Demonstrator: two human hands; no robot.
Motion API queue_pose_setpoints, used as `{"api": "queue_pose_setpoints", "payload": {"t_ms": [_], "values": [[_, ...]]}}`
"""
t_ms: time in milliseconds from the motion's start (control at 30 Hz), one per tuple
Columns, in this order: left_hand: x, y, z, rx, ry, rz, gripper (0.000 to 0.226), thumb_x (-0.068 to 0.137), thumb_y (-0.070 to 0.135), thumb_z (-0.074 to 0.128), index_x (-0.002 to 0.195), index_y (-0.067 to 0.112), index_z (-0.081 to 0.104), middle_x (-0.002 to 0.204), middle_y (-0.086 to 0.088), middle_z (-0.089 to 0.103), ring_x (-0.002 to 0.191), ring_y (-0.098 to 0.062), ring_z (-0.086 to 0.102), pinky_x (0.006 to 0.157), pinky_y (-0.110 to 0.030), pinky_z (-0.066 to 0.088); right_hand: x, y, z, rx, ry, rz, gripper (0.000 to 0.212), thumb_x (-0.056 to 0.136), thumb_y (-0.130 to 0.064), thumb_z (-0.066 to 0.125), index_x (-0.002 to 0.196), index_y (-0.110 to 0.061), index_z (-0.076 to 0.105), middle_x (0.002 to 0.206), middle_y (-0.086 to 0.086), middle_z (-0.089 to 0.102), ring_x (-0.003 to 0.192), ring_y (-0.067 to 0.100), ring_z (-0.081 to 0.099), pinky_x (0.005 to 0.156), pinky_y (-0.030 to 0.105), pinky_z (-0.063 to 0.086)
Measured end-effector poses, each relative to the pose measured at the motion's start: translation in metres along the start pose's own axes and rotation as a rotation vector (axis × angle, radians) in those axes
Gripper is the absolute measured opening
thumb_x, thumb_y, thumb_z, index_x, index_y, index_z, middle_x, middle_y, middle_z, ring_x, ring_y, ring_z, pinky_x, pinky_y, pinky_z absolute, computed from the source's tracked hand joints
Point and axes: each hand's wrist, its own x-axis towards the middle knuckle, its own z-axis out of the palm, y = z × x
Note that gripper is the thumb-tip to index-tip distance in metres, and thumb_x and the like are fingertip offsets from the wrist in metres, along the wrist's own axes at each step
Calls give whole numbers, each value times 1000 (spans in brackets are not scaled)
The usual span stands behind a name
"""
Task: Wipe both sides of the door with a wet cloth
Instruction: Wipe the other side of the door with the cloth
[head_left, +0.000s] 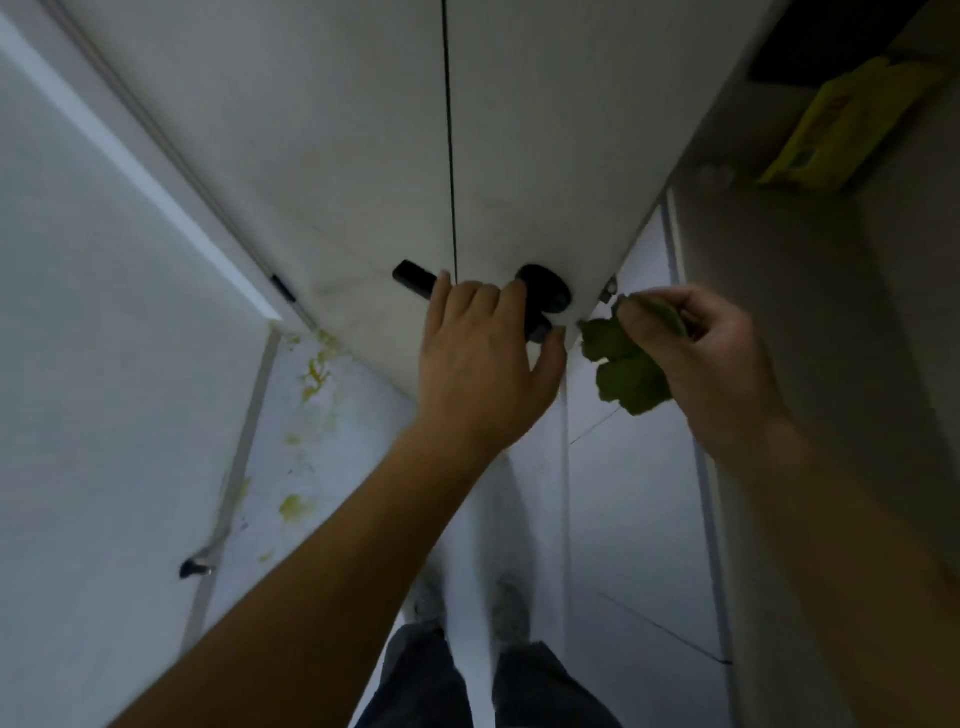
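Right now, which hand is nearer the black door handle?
Left. The left hand grips the black door handle; the right hand is off to its right, holding the green cloth.

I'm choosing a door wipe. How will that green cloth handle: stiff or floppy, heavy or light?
Likely floppy: the green cloth bunches in lumpy folds and droops below the right hand. Probably light, since a few fingers hold it.

The door (363, 156) had a smooth, pale face with a dull satin finish. Its handle (545, 293) looked matt black. The cloth (618, 369) was soft, crumpled green fabric. The floor tiles (639, 519) were smooth and faintly glossy. The yellow packet (841, 124) seemed slick.
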Motion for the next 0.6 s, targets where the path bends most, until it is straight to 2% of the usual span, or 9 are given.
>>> {"api": "queue_pose_setpoints", "payload": {"t_ms": [133,233,300,367,433,533,600], "values": [[-39,-16,-13,51,31,-40,45,98,44,54,124,9,65,102,-9,67,107,-31,60,126,-48,19,-13,-3,17,30,-80,-27,50,71,-44,74,114,-21,62,113,7,69,98,27,72,70,32,63],[-68,-31,-30,89,14,-74,47,99,47,46,124,13,66,104,-4,68,109,-26,60,127,-46,15,-24,-3,33,-55,-205,-61,56,74,-43,74,124,-22,60,113,0,69,100,21,73,76,32,63],[-87,-41,-41,98,11,-97,51,99,49,41,126,14,66,106,-3,69,113,-24,60,128,-45,12,-35,-2,42,-67,-314,-68,53,77,-38,74,126,-21,64,107,2,74,92,21,75,68,28,62],[-108,-53,-54,95,14,-124,53,99,49,40,127,14,67,110,-3,70,117,-23,60,128,-45,12,-47,-3,54,-80,-416,-65,40,77,-35,74,115,-25,69,99,-2,76,85,20,76,63,24,60],[-129,-66,-65,96,9,-149,54,98,51,39,126,15,67,114,-3,70,124,-22,57,128,-46,13,-59,-5,71,-106,-511,-71,36,76,-37,75,110,-27,72,100,2,76,80,20,76,60,24,60],[-166,-90,-83,98,-7,-188,53,99,51,41,131,17,65,127,-2,68,143,-23,45,128,-49,11,-81,-8,104,-155,-642,-102,47,70,-42,78,113,-24,72,99,5,78,81,24,77,64,31,63],[-192,-107,-97,75,-17,-206,52,101,51,43,138,19,61,136,1,64,152,-22,33,128,-49,9,-96,-7,127,-190,-699,-112,42,72,-37,76,112,-28,70,99,1,78,83,23,78,67,34,64]]}}
